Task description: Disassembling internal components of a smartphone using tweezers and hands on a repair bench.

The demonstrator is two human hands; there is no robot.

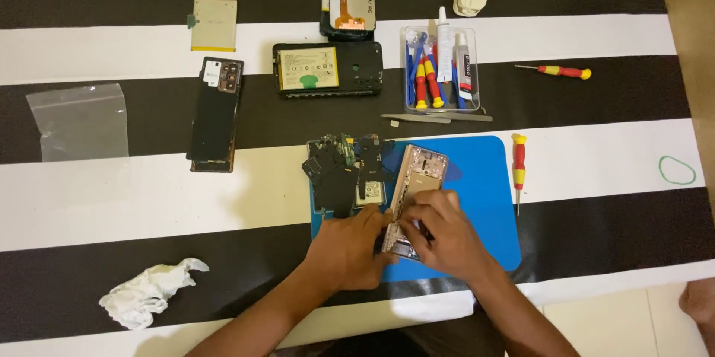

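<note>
Both my hands work on an opened phone frame [415,178] lying on a blue mat [484,201]. My left hand [350,249] steadies the frame's lower left edge. My right hand [443,234] pinches at the frame's lower part; whether a small part or tool is between its fingers is hidden. Loose black covers and a circuit board [342,167] lie in a pile on the mat, just left of the frame.
A black-and-white striped cloth covers the table. On it lie a phone back cover [216,113], a phone body with battery [326,68], a loose battery [214,23], a clear tool box [439,67], tweezers [417,118], two screwdrivers [518,167] [555,70], a plastic bag [80,120], a crumpled tissue [149,297].
</note>
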